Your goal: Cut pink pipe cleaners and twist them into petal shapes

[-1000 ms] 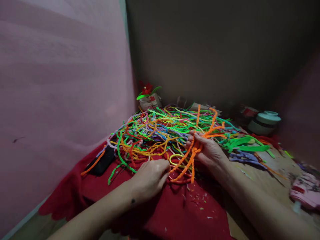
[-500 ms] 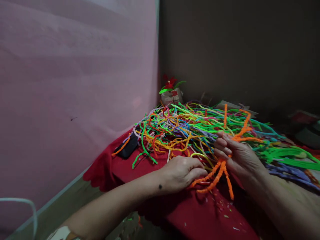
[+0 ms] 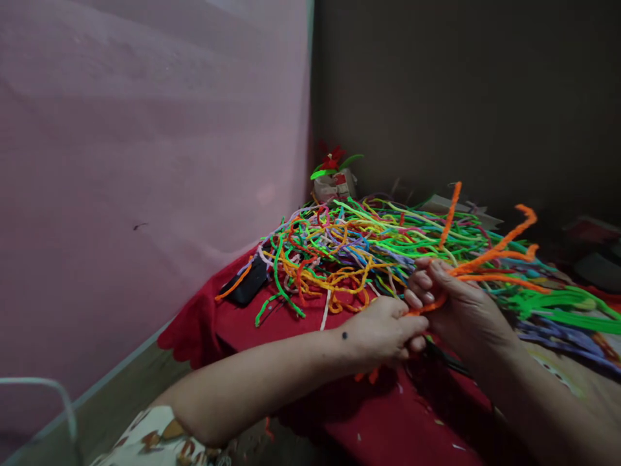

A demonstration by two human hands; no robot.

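Note:
My right hand point(image 3: 456, 301) is closed on a bundle of orange pipe cleaners point(image 3: 495, 254), whose bent ends fan out up and to the right. Close beside it, my left hand point(image 3: 388, 330) wraps round the same bundle lower down. Orange tips poke out beneath the left hand. Most of the stretch inside the two hands is hidden by fingers. Behind them spreads a tangled heap of coloured pipe cleaners point(image 3: 334, 243). A dark, narrow object point(image 3: 451, 361) lies partly under my right hand; its kind is unclear.
A red cloth point(image 3: 334, 414) with small scraps covers the table. At the left lies a black flat object point(image 3: 248, 285) under loose strands. A red flower with green leaves point(image 3: 334, 158) stands at the back. A pink wall point(image 3: 155, 162) rises on the left.
My left hand has moved right and closed on the lower part of the orange bundle. The upper orange ends have shifted right and straightened out.

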